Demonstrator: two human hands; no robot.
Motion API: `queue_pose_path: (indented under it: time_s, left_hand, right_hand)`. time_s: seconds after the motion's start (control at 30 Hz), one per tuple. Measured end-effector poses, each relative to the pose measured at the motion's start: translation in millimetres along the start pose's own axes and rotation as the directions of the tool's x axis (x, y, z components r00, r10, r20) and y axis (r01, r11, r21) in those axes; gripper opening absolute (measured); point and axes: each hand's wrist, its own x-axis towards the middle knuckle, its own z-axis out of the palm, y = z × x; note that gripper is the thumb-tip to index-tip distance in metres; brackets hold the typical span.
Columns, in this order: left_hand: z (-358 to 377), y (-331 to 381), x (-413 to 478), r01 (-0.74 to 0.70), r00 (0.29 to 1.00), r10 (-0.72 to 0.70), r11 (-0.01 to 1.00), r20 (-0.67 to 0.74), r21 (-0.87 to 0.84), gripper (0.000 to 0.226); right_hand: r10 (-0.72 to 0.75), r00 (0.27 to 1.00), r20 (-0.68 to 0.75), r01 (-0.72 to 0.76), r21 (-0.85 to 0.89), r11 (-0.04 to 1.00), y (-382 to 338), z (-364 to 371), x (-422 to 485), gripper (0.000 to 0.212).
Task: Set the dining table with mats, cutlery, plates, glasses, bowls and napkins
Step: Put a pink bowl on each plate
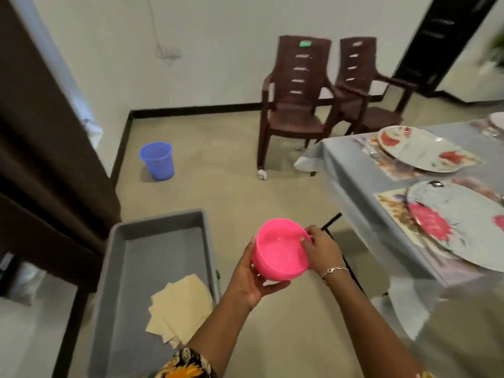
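Note:
I hold a pink plastic bowl (281,251) in the air between the grey tray and the table. My left hand (252,276) cups it from below and at its left side. My right hand (320,248) pinches its right rim, thumb inside. The dining table (351,170) on the right has a grey cloth under clear plastic. On it lie two floral mats, each under a large flowered plate: a far plate (417,148) and a near plate (463,227). Beige napkins (180,306) lie stacked in the grey tray (152,257) at lower left.
Two brown plastic chairs (294,105) stand against the far wall behind the table. A blue bucket (158,160) sits on the floor near the left wall. A dark brown curtain (41,148) hangs at the left.

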Motion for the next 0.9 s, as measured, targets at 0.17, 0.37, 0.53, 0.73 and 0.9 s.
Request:
queue_pose_path:
  time_s: [0.17,0.37,0.53,0.73,0.9]
  left_hand:
    - [71.8,-54.5,-17.1,0.037,0.996,-0.042,0.997,0.075,0.066,0.064]
    - [138.3,-89.5,-27.2,0.081,0.984,-0.100,0.988,0.145,0.130,0.061]
    - [181.9,-104.3,-6.6,0.066,0.982,-0.098,0.978,0.160,0.199,0.046]
    - [240.9,-115.3,42.2,0.068,0.978,-0.109,0.971,0.175,0.228,0.039]
    - [289.8,-111.6,79.0,0.046,0.967,-0.098,0.975,0.235,0.218,0.054]
  right_hand:
    - [0.015,0.964,-0.265,-0.019,-0.011,1.000,48.6,-76.1,-32.0,0.017]
    - [0.038,0.884,-0.466,-0.056,-0.025,0.998,90.9,-133.3,-44.1,0.002]
    - [0.056,0.858,-0.511,-0.100,-0.059,0.993,120.3,-166.3,-25.2,0.013]
    - [0.058,0.835,-0.547,-0.102,-0.050,0.994,149.8,-211.8,18.4,0.012]
    - [0.100,0.818,-0.567,-0.088,0.049,0.995,166.4,-254.9,58.1,0.003]
